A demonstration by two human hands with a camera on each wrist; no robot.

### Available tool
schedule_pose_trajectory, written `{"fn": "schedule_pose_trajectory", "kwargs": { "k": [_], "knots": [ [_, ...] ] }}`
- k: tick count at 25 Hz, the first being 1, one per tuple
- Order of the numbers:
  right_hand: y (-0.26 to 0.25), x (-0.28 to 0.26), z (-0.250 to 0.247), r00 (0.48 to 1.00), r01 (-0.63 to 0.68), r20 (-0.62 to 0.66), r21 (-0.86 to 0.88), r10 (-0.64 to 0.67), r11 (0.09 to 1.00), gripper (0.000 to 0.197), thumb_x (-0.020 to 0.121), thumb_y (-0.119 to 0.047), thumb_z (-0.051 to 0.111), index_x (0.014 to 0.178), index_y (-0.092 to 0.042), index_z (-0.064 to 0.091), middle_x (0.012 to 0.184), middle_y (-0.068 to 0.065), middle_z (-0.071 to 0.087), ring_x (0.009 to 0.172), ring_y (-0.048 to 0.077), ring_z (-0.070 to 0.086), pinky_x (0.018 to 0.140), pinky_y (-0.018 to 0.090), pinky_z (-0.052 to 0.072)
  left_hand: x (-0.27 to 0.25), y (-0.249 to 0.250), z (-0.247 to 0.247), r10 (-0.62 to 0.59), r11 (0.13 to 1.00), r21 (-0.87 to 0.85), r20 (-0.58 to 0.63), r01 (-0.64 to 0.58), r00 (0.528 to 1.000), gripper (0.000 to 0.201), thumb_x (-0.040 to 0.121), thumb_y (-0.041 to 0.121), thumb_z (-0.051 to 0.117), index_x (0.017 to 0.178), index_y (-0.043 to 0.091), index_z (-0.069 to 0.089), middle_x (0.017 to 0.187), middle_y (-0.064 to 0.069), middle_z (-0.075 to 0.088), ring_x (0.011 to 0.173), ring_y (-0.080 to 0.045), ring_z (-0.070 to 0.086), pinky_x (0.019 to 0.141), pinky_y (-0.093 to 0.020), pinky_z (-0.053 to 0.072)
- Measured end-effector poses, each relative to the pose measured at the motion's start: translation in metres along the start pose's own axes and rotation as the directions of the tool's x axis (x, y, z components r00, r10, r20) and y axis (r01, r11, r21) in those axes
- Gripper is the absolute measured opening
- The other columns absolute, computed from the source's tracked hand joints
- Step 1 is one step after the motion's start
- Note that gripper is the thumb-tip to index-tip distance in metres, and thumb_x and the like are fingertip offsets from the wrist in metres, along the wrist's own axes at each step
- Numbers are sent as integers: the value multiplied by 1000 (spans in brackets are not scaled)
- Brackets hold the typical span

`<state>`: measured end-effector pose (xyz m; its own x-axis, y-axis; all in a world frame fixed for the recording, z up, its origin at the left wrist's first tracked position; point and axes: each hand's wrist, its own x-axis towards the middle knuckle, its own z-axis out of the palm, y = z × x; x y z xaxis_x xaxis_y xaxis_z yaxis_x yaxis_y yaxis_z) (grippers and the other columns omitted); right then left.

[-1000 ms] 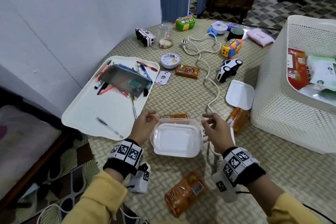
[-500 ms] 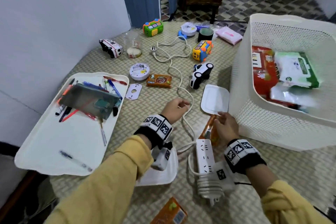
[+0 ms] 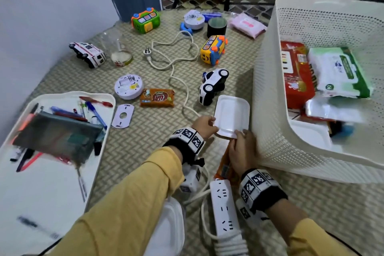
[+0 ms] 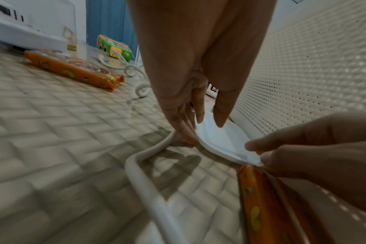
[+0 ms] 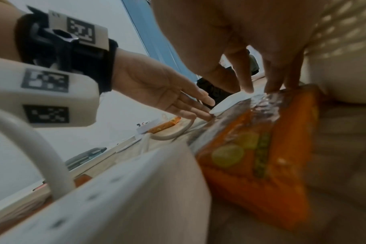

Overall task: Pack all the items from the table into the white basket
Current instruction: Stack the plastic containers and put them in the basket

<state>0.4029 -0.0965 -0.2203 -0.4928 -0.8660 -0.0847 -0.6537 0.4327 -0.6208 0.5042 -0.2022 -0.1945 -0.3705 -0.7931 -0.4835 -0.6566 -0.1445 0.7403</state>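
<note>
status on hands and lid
Left hand touching white lid's edge, right hand pinching its corner. Lid beside white basket, near edge on orange packet. Loose cord by left hand.

The woven worktop (image 3: 149, 137) is carrying a white basket (image 3: 270, 110) at three o'clock, a white tray (image 3: 41, 193) at eight, and a green toy bus (image 3: 146, 19) at twelve.
</note>
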Motion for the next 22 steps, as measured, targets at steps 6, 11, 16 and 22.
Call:
{"fn": "schedule_pose_trajectory", "kwargs": {
  "k": [6, 11, 16, 22],
  "knots": [
    [-11, 16, -4, 997, -74, -13, -36, 73, 997, 30, 92, -13, 46, 116, 2, 57, 110, 27, 55, 101, 40, 53, 86, 40, 41, 2, 2, -11, 25, 999, -44, -76, -28, 997, 27, 86, 6, 66, 109, -8, 61, 92, -15, 62, 83, -20, 54, 66, -28, 46],
    [-9, 20, -4, 994, -102, 44, 91, 98, 991, 42, 87, -9, 58, 128, 0, 52, 121, 26, 56, 110, 38, 54, 94, 43, 43, -9, -2, -17, 13, 988, -152, -42, -20, 999, 28, 85, -2, 61, 113, -8, 58, 112, -25, 64, 106, -34, 61, 89, -37, 48],
    [-32, 7, -24, 997, -75, 10, 448, 79, 891, 52, 88, 4, 51, 138, -2, 36, 123, 18, 56, 108, 27, 55, 91, 28, 46, -41, 5, -41, 21, 938, -346, -15, -25, 1000, 29, 91, -6, 53, 120, -11, 53, 108, -18, 60, 88, -28, 61, 74, -32, 52],
    [-70, -18, -48, 985, -170, 104, 633, 135, 755, 45, 86, -1, 61, 126, -7, 43, 77, 5, 59, 63, 19, 64, 71, 40, 57, -112, 4, -67, 98, 807, -556, -212, -202, 972, 53, 88, 3, 64, 134, 13, 39, 109, -11, 60, 84, -14, 62, 68, -26, 55]
  ]
}}
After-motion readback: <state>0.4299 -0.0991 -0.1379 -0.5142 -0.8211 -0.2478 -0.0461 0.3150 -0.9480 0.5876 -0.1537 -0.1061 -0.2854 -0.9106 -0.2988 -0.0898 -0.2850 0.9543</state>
